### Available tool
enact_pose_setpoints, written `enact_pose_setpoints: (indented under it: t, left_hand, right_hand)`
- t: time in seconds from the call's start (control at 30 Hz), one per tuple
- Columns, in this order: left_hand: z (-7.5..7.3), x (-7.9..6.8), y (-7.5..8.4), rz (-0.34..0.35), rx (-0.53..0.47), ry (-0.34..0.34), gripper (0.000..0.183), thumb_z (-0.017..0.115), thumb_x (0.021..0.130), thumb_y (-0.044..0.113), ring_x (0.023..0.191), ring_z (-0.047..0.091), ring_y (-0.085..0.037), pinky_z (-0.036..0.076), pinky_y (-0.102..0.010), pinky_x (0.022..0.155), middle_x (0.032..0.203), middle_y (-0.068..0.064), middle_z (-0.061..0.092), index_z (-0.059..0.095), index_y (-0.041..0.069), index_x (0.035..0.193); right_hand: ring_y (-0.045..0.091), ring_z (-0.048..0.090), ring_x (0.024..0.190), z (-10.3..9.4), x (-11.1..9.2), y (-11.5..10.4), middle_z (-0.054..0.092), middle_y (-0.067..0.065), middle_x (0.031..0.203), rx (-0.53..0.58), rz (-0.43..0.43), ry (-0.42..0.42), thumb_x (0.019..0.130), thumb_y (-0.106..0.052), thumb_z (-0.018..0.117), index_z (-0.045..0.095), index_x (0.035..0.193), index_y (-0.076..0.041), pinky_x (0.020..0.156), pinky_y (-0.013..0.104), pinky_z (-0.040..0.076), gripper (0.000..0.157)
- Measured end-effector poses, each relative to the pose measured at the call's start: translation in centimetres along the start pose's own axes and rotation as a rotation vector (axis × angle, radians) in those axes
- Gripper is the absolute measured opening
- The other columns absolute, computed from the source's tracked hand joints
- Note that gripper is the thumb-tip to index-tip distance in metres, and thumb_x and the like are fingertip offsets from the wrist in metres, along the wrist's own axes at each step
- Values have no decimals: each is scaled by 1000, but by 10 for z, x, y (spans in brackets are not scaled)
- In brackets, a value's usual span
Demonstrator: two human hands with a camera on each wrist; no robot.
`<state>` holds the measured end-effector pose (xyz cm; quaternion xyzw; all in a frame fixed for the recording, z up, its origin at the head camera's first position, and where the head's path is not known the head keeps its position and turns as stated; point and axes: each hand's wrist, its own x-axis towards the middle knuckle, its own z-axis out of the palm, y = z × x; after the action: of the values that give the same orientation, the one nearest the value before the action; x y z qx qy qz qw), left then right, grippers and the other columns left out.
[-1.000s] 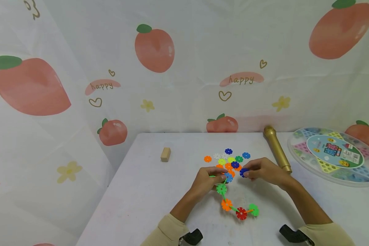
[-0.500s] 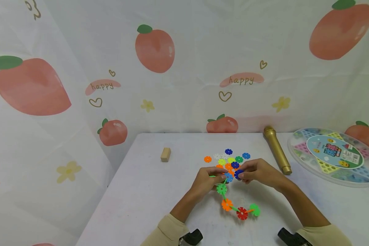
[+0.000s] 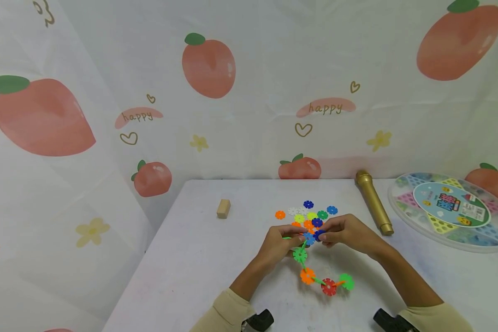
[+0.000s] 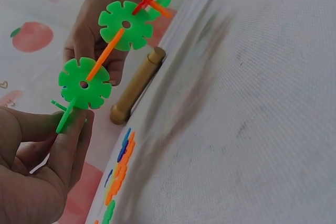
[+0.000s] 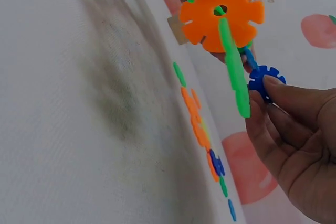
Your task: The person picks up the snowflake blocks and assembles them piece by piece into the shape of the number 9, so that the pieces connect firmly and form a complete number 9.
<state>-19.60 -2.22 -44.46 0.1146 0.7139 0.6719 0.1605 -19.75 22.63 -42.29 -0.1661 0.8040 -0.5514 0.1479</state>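
Note:
My left hand [image 3: 276, 245] pinches one end of a chain of interlocking snowflake discs, above the table. The chain hangs in a curve through a green, an orange [image 3: 307, 276] and a red disc [image 3: 329, 287] to a bright green disc [image 3: 346, 281]. A light blue disc [image 3: 309, 238] sits at the left fingertips. Between thumb and fingers, my right hand [image 3: 349, 233] pinches a dark blue disc [image 5: 265, 81]. In the right wrist view this disc meets the edge of the light blue one. The left fingers partly hide the held end of the chain.
Loose snowflake discs [image 3: 280, 215] in several colours lie flat behind the hands. A wooden block [image 3: 223, 209] stands at the back left. At the back right lie a gold cylinder [image 3: 373, 202] and a round Chinese-checkers-style board [image 3: 406, 212]. A patterned cloth hangs behind the white table [image 3: 182, 267].
My right hand has moved left, bringing the dark blue disc up to the light blue one. The chain's hanging end has swung slightly right; the left hand stays put.

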Motion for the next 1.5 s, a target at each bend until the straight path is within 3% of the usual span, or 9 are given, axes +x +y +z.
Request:
enact_pose_setpoints:
  t: [0.3, 0.53, 0.7, 1.27, 1.5]
  left_hand:
    - [-1, 0, -1, 11, 5, 4, 19, 74, 101, 12, 92, 80, -20, 64, -26, 74, 102, -6, 81, 81, 6, 117]
    - [1, 1, -2, 18, -20, 48, 17, 76, 98, 11, 87, 81, -22, 62, -23, 68, 97, -9, 81, 83, 4, 111]
    - [3, 0, -1, 15, -24, 82, 16, 77, 97, 8, 82, 80, -20, 59, -20, 60, 95, -11, 81, 83, 0, 109]
    - [4, 0, -2, 5, -18, 107, 14, 79, 95, 8, 81, 80, -20, 57, -20, 57, 93, -11, 81, 84, 2, 107]
    - [5, 1, -3, -8, -3, 102, 13, 80, 94, 8, 80, 79, -17, 55, -19, 56, 93, -9, 81, 84, 2, 105]
  right_hand:
    - [30, 70, 90, 2, 0, 1, 77, 9, 97, -102, -24, 82, 97, -21, 78, 84, 104, -8, 82, 39, 63, 16]
    - [25, 68, 80, 5, 1, 4, 77, 8, 90, -102, -39, 113, 94, -19, 81, 85, 99, -7, 75, 37, 61, 13]
    - [28, 69, 77, 8, 2, 5, 78, 9, 89, -117, -32, 121, 93, -18, 82, 84, 95, -7, 72, 36, 62, 11]
    - [24, 70, 74, 11, 2, 7, 78, 8, 87, -124, -52, 137, 91, -15, 84, 85, 91, -7, 70, 37, 62, 8]
    - [32, 71, 76, 13, 3, 8, 77, 7, 86, -124, -74, 129, 90, -12, 83, 85, 91, -8, 69, 35, 63, 4]
